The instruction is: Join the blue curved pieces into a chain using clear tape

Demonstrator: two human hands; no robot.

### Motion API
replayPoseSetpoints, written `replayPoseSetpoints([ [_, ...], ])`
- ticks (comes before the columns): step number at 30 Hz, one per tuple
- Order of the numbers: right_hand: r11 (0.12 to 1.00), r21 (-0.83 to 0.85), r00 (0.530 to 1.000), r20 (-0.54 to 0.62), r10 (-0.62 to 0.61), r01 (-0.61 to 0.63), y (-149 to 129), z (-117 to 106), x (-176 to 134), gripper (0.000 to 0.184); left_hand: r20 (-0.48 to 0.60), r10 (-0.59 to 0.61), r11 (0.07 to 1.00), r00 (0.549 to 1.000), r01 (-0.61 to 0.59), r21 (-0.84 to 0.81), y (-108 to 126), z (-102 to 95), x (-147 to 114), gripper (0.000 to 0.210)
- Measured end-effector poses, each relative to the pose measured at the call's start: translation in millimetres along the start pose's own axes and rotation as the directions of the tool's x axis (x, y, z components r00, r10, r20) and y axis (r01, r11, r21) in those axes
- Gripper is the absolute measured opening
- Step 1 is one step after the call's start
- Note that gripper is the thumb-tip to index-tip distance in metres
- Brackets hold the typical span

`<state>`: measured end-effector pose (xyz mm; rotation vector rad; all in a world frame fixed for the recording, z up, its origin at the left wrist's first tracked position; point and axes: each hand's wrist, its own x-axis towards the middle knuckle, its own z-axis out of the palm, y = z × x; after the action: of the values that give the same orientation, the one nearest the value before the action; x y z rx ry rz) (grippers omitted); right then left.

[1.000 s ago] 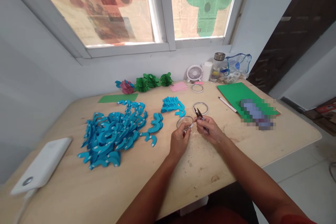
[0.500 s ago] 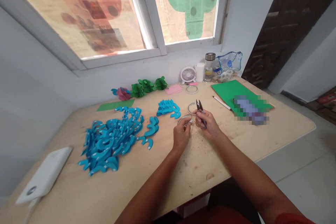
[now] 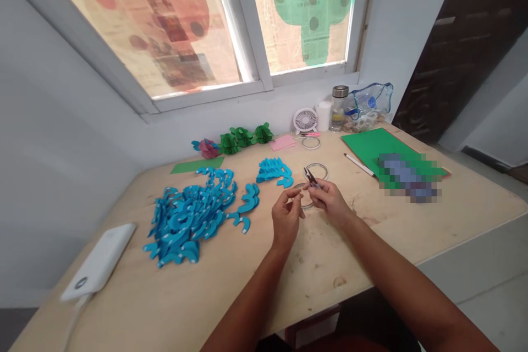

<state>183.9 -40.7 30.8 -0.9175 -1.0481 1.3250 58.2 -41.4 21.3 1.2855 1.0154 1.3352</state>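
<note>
My right hand [image 3: 333,202] is closed round a pair of dark-bladed thread snips [image 3: 311,177], their tips pointing up and left. My left hand [image 3: 286,219] is just left of it, thumb and fingers pinched together; whatever small thing is between them is too small to make out. Partly hidden behind both hands, a narrow roll of tape [image 3: 308,205] lies on the table. Another ring-shaped tape roll [image 3: 317,164] lies just beyond the snips. Left of my hands are curved blue paper pieces with white patches: a large heap [image 3: 192,214], a small group [image 3: 249,198] and a fanned row [image 3: 273,169].
Along the wall stand green paper shapes [image 3: 243,136], a small fan [image 3: 306,120], a white roll [image 3: 323,116] and a bottle [image 3: 339,109]. Green sheets [image 3: 367,146] and a pen [image 3: 358,165] lie right. A white power bank [image 3: 101,260] with a cable is at left.
My left hand has come off the tape roll, which now lies behind the hands. The snips have tilted left and lowered towards my left fingers. The view has shifted slightly left.
</note>
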Motion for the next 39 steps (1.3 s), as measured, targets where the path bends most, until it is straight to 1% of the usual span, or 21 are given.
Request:
replayPoseSetpoints([
  [2, 0.985, -0.168, 0.999, 0.005, -0.042, 0.043, 2, 4, -2, 0.023, -0.030, -0.008, 0.998, 1.000, 0.006, -0.060, 4, -5.0, 0, 0.024],
  [4, 0.937, -0.331, 0.994, 0.036, -0.103, 0.109, 4, 8, -4, 0.021, -0.043, -0.028, 0.992, 0.999, 0.023, -0.122, 5, -10.1, 0, 0.025],
  [6, 0.859, -0.481, 0.985, 0.072, -0.158, 0.173, 6, 12, -6, 0.019, -0.053, -0.054, 0.983, 0.997, 0.043, -0.181, 4, -15.3, 1, 0.027],
  [8, 0.766, -0.607, 0.976, 0.098, -0.192, 0.212, 8, 13, -7, 0.018, -0.057, -0.074, 0.973, 0.996, 0.060, -0.222, 1, -20.3, 2, 0.027],
  [11, 0.657, -0.713, 0.967, 0.135, -0.214, 0.245, 13, 14, -7, 0.017, -0.042, -0.091, 0.963, 0.995, 0.077, -0.257, -4, -25.5, 4, 0.027],
  [13, 0.616, -0.741, 0.961, 0.163, -0.222, 0.268, 15, 14, -7, 0.018, -0.026, -0.097, 0.957, 0.995, 0.086, -0.275, -6, -27.1, 5, 0.027],
  [16, 0.584, -0.759, 0.955, 0.185, -0.230, 0.288, 17, 14, -7, 0.020, -0.008, -0.100, 0.952, 0.995, 0.093, -0.293, -7, -27.8, 6, 0.027],
  [23, 0.545, -0.788, 0.954, 0.188, -0.232, 0.287, 14, 16, -8, 0.018, 0.005, -0.088, 0.951, 0.996, 0.085, -0.296, -7, -29.5, 6, 0.025],
  [31, 0.535, -0.792, 0.953, 0.201, -0.228, 0.295, 16, 15, -9, 0.017, 0.031, -0.063, 0.953, 0.998, 0.070, -0.294, -5, -30.5, 4, 0.019],
  [34, 0.502, -0.809, 0.947, 0.206, -0.245, 0.306, 17, 15, -9, 0.017, 0.020, -0.068, 0.953, 0.997, 0.071, -0.295, -5, -29.6, 3, 0.016],
  [39, 0.417, -0.843, 0.928, 0.231, -0.293, 0.341, 18, 16, -10, 0.019, -0.031, -0.085, 0.950, 0.996, 0.071, -0.305, -8, -28.0, 3, 0.011],
])
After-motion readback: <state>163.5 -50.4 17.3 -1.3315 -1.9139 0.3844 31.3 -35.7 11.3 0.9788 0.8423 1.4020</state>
